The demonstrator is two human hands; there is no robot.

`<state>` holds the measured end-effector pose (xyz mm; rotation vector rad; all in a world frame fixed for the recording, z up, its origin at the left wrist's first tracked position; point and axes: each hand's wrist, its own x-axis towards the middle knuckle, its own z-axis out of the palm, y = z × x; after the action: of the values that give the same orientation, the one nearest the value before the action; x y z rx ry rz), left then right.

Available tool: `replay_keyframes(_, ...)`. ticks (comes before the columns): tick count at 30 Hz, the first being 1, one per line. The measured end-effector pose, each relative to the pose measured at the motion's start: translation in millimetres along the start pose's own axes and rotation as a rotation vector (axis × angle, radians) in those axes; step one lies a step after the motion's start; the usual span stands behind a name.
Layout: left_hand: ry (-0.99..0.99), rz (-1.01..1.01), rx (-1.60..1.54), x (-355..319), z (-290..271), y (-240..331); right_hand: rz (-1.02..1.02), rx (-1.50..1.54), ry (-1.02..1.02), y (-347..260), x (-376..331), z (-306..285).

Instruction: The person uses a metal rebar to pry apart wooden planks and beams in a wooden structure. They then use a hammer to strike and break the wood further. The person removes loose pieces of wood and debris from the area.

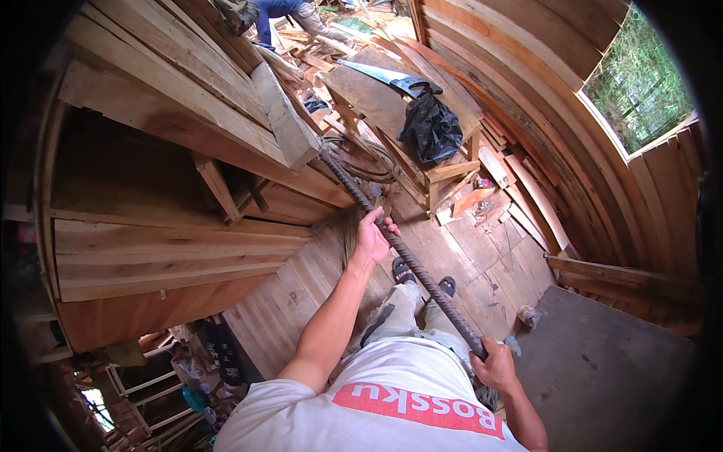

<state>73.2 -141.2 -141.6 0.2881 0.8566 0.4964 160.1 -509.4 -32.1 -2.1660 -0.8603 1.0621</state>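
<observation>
Left hand (372,239) and right hand (495,366) clench the ribbed steel bar (407,256), its tip under the beam (282,117).

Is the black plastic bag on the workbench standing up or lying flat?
Standing up. The black bag sits slumped on the wooden workbench, its knotted handles pointing upward beside a handsaw.

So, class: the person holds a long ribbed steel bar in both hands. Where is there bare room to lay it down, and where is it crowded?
Free: the dark flat sheet right of the right hand, and the plank floor between the feet and the wooden bench. Crowded: the bench top, with a black bag and a saw, and the offcuts along the right wall.
</observation>
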Motion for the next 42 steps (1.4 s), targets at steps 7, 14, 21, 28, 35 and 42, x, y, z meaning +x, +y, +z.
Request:
replay_keyframes(7,0.096,0.033,0.009,2,-21,-1,-0.01,-0.019,-0.079,8,9,14)
replay_keyframes(14,0.122,0.064,-0.023,-1,-35,12,-0.083,-0.052,-0.027,11,20,30)
replay_keyframes(21,0.126,0.047,0.045,20,-52,15,-0.091,-0.183,-0.099,17,29,48)
replay_keyframes(28,0.199,0.141,0.126,38,-64,30,-0.109,-0.011,-0.102,34,50,108)
replay_keyframes(35,0.224,0.147,0.353,48,-115,51,0.022,0.208,-0.354,38,66,219)
replay_keyframes(42,0.162,0.234,0.516,60,-145,43,0.129,0.151,-0.233,62,103,292)
